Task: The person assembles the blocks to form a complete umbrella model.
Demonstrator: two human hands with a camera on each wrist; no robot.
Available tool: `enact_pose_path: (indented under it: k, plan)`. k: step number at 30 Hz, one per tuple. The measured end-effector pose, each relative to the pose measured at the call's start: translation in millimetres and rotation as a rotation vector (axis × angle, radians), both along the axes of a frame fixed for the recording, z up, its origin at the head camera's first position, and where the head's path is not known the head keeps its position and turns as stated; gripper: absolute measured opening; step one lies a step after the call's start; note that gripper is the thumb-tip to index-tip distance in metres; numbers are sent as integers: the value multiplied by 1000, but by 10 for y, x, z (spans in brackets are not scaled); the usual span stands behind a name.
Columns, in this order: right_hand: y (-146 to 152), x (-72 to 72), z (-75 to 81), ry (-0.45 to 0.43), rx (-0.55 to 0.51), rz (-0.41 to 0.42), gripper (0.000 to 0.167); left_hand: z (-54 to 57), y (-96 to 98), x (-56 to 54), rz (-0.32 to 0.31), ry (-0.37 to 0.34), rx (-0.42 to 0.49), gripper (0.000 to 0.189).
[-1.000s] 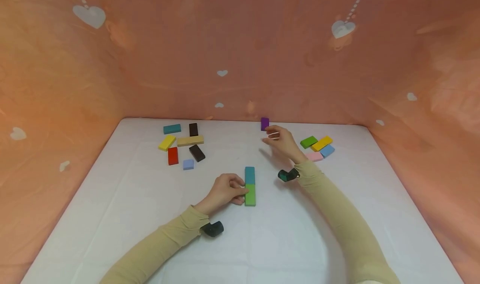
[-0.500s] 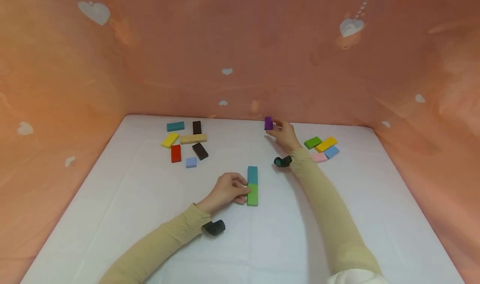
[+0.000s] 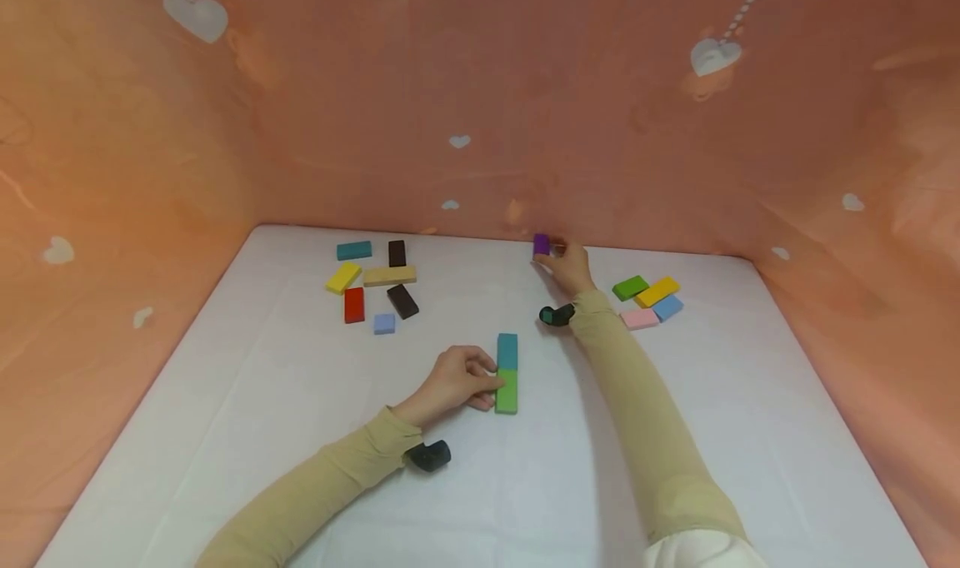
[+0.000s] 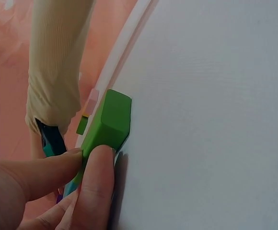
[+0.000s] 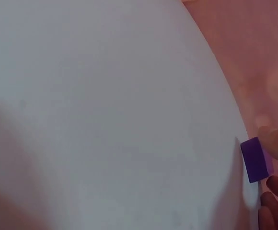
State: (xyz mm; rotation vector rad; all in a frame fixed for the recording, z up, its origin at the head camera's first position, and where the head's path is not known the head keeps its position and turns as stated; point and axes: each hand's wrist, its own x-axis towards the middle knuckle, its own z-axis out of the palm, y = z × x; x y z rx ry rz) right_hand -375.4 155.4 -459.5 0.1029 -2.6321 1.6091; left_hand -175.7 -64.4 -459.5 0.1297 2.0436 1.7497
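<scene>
In the head view my left hand is at the left side of a light green block, its thumb on the top near the edge. The left wrist view shows that green block between thumb and finger. A teal block lies end to end with it, farther from me. At the back edge of the table, my right hand pinches a small purple block. In the right wrist view the purple block has the thumb at one end and fingertips at the other.
Toward the back left lie a teal block, a yellow one, a red one, a long tan one, two dark ones and a small blue one. Green, orange, blue and pink blocks cluster at right. Pink cloth hangs behind.
My right hand has reached farther back and closed its fingers about the purple block, which stays in place. The left hand keeps its spot at the green block. The head view has shifted slightly.
</scene>
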Motion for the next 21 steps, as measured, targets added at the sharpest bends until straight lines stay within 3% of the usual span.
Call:
enact_pose_path:
  k: [12,21]
  plan:
    - [-45,-54,-32,46,24,-60,43,-5,11,5,-7,-2,-11,26]
    - [43,-28,14,-12,6,10,45,-2,14,9,1,0,-18,25]
